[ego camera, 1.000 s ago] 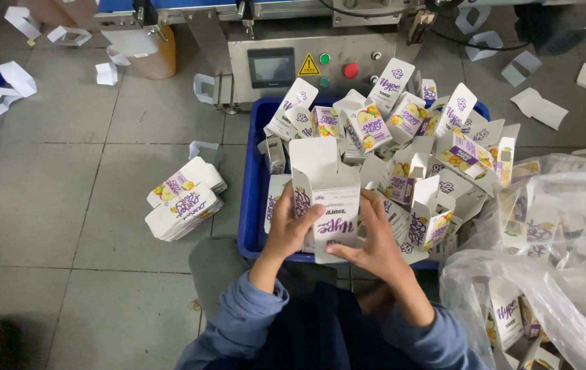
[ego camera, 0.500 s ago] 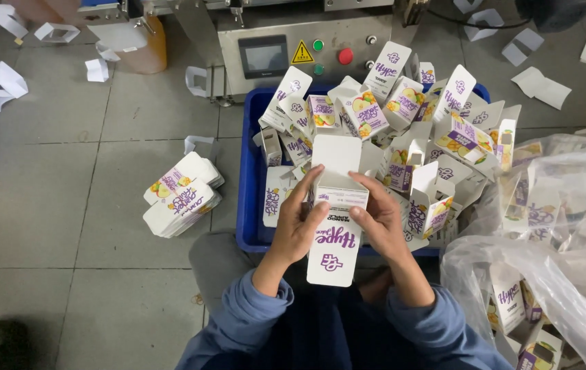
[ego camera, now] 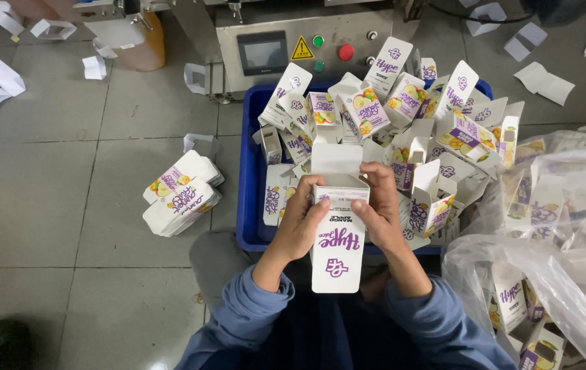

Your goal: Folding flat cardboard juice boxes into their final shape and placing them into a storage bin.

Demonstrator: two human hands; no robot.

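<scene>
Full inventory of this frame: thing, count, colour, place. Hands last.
Held carton: one, white with purple print, top flap open, centre.
Blue crate: one, behind the carton, heaped with many erected white and purple cartons.
Flat carton stack: one, on the floor tiles left of the crate.
Machine panel: grey, with screen and green and red buttons, top centre.
Clear plastic bag: holds more cartons, right.
White card scraps: several, scattered on the floor.
Left hand: grip on the carton's left side.
Right hand: grip on its right side.
</scene>
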